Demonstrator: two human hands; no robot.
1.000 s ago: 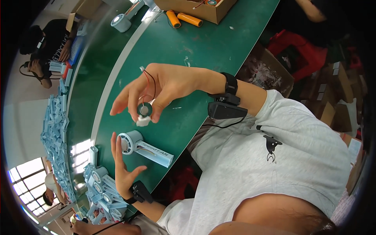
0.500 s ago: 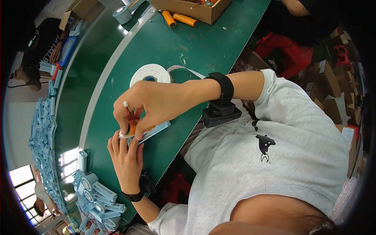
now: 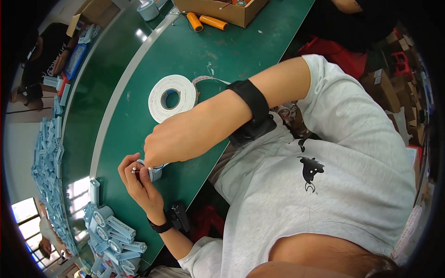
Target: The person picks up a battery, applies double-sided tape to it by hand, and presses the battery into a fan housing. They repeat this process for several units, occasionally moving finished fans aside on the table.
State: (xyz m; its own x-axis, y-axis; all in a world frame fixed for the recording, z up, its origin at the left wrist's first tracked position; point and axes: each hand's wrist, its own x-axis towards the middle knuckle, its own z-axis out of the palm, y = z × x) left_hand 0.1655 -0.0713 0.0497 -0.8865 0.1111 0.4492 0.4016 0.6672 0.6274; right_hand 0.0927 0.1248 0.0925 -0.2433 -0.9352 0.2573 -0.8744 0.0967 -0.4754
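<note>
Green work table fills my view, largest thing here. Beyond my fingers, toward the far edge, a cardboard box with two orange cylinders beside it, well apart from the work.

Nearer, just past the knuckles of my right hand, lies a white roll of foam tape, flat on the table, a loose tail curling off its far side. It sits close to my right forearm; a sweep of that arm could knock it.

On the little-finger side of my left hand, a heap of pale blue plastic parts at the table's corner, more stacked along the far rail.

Smallest: the pale blue plastic piece, pinched between both hands just above the table edge. Left fingers curl round it from below; right fingers close down on top and hide most of it. I judge it light, stiff and smooth, so somewhat slippery; best taken by its edges, not the small fitted end, which I cannot see clearly.
</note>
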